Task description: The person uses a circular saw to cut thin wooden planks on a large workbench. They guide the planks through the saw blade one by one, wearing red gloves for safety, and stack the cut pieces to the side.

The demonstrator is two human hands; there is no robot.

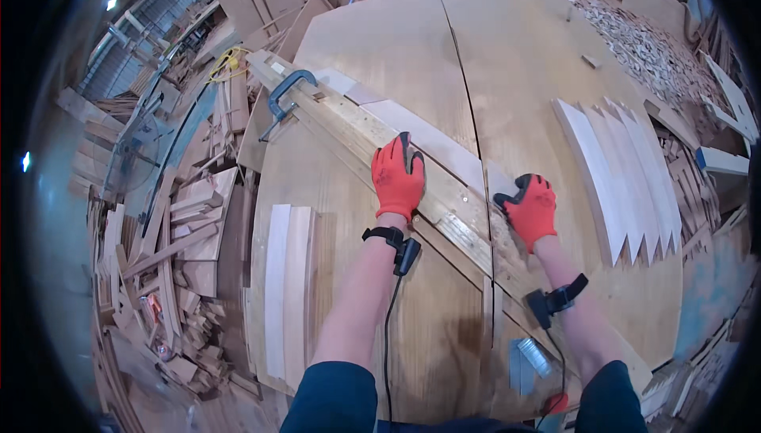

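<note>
My half-curled left hand (398,179) rests on the long board (444,201) running from ten to four o'clock, my right hand (529,207) curling loosely at three; whether either grips, I cannot tell.

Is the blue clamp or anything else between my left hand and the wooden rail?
Nothing visible is: the gloved left hand lies over the wooden rail, apparently touching it. The blue clamp sits farther up, toward the rail's upper-left end.

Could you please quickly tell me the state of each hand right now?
Left hand: partly curled, on the long wooden board; a grip cannot be told.
Right hand: partly curled beside the board; any hold cannot be told.
</note>
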